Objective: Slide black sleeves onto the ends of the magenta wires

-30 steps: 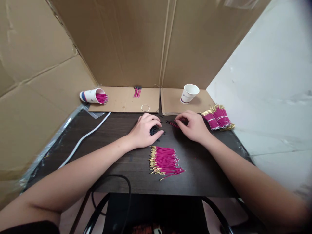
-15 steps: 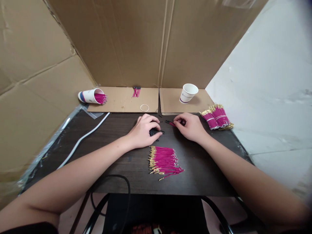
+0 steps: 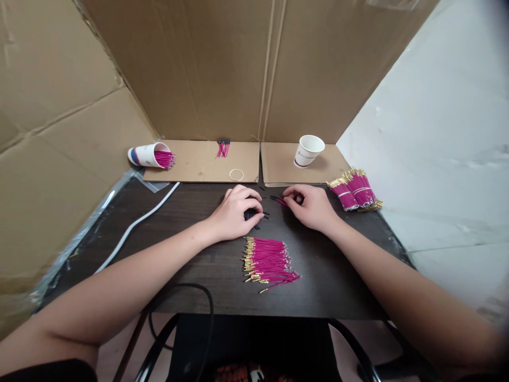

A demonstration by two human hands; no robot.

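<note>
My left hand rests on the dark table, fingers curled over a small pile of black tubes. Its thumb and index fingertip come together at the pile's right side, where black tube ends stick out. My right hand pinches a few thin pink wires with black sleeves, their black ends pointing left toward the other hand. The inside of its grip is hidden. Closer to me lies a flat row of pink wires with gold tips, silvery at their right ends.
On cardboard at the back are a tipped paper cup of pink wires, a few black-ended pink wires, a rubber band and an upright paper cup. Banded wire bundles lie right; a white cable runs left.
My left thumb has drawn slightly closer to the index fingertip over the black tubes. My right hand stays nearly still with its wires.
</note>
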